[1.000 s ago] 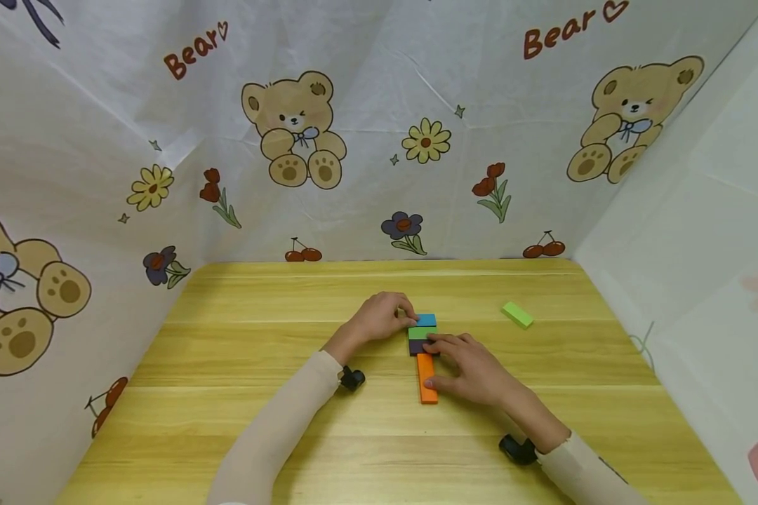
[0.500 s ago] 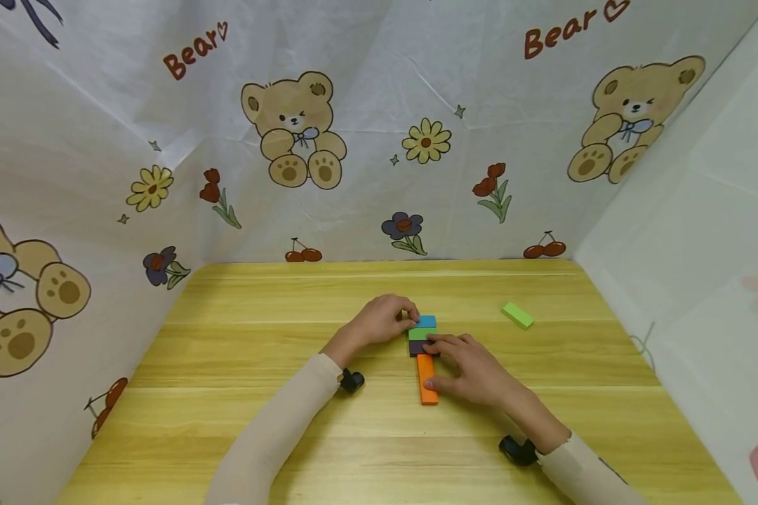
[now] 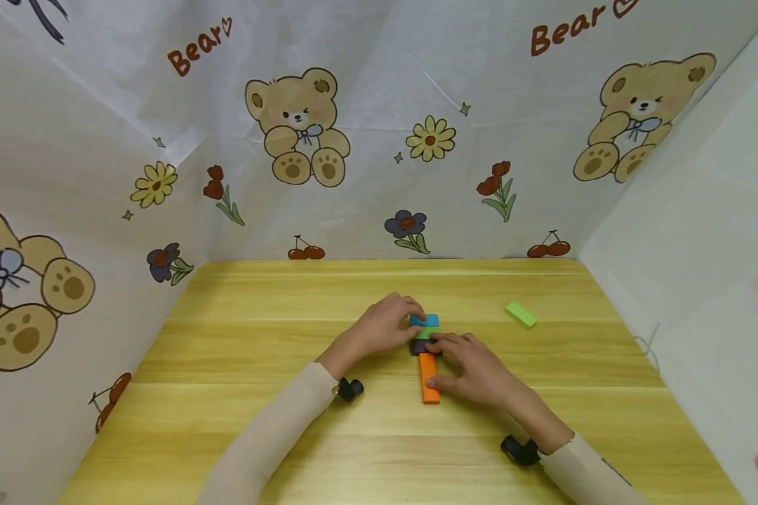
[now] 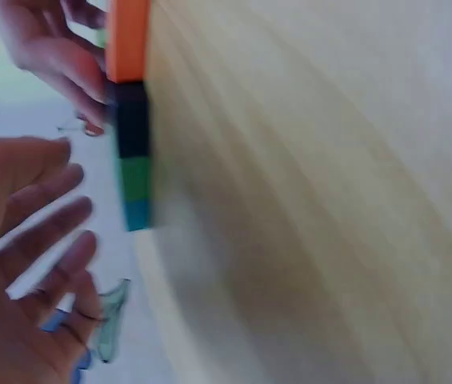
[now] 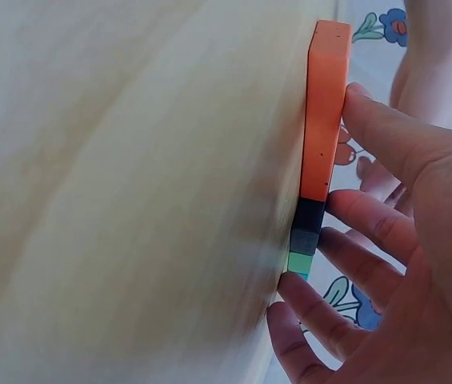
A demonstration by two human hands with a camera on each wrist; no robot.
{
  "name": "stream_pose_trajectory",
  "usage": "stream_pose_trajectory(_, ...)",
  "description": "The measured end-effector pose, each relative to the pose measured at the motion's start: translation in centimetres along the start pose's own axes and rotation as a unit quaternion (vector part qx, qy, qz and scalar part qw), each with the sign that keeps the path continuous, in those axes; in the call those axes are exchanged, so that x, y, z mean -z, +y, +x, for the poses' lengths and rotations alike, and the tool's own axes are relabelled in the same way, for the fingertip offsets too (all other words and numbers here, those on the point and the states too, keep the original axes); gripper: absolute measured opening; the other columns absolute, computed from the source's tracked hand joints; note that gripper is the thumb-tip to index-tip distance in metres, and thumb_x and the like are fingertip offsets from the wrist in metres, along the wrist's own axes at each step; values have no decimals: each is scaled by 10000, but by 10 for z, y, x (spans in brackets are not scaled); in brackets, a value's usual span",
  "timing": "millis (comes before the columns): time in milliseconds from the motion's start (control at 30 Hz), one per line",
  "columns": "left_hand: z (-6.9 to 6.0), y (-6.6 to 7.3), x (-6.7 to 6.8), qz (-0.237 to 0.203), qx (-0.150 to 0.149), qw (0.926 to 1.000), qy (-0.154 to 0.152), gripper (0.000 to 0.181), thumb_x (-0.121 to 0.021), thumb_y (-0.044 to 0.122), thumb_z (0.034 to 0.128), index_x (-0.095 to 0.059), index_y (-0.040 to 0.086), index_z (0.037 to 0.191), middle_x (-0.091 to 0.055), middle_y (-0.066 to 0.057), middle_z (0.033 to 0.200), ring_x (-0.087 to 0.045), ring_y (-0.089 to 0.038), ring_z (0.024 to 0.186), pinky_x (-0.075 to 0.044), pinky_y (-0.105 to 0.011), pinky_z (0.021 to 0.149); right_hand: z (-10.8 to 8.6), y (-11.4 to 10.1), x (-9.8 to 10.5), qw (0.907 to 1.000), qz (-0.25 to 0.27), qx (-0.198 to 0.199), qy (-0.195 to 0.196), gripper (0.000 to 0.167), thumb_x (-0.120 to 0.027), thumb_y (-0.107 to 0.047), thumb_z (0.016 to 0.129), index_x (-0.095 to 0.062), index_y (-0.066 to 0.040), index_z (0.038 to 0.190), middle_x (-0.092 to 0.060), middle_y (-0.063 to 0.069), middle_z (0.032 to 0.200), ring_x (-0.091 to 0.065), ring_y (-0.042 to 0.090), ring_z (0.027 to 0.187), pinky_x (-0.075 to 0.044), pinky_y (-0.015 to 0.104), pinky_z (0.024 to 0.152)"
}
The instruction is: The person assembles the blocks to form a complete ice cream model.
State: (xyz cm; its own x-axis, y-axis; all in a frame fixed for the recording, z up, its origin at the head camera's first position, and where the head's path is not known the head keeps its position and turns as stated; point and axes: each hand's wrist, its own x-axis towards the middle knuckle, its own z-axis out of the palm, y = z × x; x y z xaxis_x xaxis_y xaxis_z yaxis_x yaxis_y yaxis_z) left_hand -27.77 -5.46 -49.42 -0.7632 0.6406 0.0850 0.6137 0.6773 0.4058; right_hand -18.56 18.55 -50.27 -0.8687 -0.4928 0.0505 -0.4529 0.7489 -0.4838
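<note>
Here, wide tabletop [image 3: 379, 452] separates the orange block [image 3: 427, 370] from side edges.

The orange block [image 5: 326, 112] looks smooth, the tabletop [image 3: 379, 452] wooden, the backdrop [image 3: 373, 77] cloth.

Both sleeved arms [image 3: 271, 436] reach toward the counter's [image 3: 379, 456] far edge. The left hand [image 3: 388, 324], nearer that edge, has its fingers [image 4: 50, 228] spread and slightly bent; the right hand [image 3: 474, 368] holds its thumb [image 5: 394, 138] away from its gently extended fingers.
</note>
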Motion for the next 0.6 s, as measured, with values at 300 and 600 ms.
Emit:
stream_pose_trajectory(300, -34, 22, -3, 664, 50, 9945, -803, 753, -696, 508, 976, -441, 290, 1649, -427, -25, 1724, -443, -243, 1432, -428, -470, 1207, -3, -1, 2, 10000, 46, -17, 47, 650, -804, -506, 951, -650, -176, 1489, -579, 73, 1611, -552, 357, 1378, -471, 621, 1133)
stream_pose_trajectory(600, -45, 29, -19, 890, -19, 9946, -541, 1117, -631, 947, 789, -442, 235, 1629, -367, -83, 1746, -403, -285, 1524, -380, -546, 1271, -2, 0, 1, 9998, -83, 122, 127, 619, -805, -470, 962, -660, -155, 1475, -585, 93, 1605, -570, 360, 1352, -487, 611, 1119)
